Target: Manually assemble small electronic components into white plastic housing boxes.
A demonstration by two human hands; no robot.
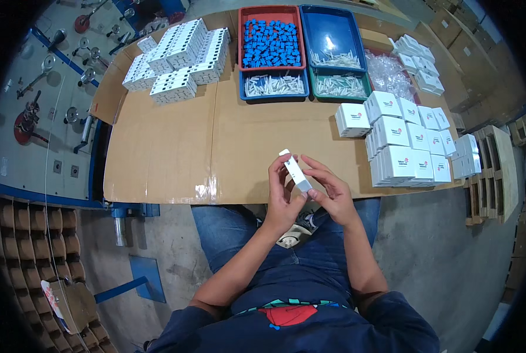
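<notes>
Reference landmark: the cardboard-covered tabletop.

The left hand and the right hand meet at the near edge of the tabletop, just above the person's lap. Between them they hold a small white flat carton, long and narrow, tilted so that its upper end points away toward the tabletop's far side. The fingers of the left hand are curled closed around the carton's left edge; the fingers of the right hand close on its lower end and right edge.

At the far left of the tabletop lies a heap of white folded cartons. At the far middle stand a red tray filled with small blue parts and, beside it, a blue tray holding a few white parts. In front of these sit a blue tray and a green tray, each with white parts. On the right side of the tabletop, closed white boxes stand in rows.
</notes>
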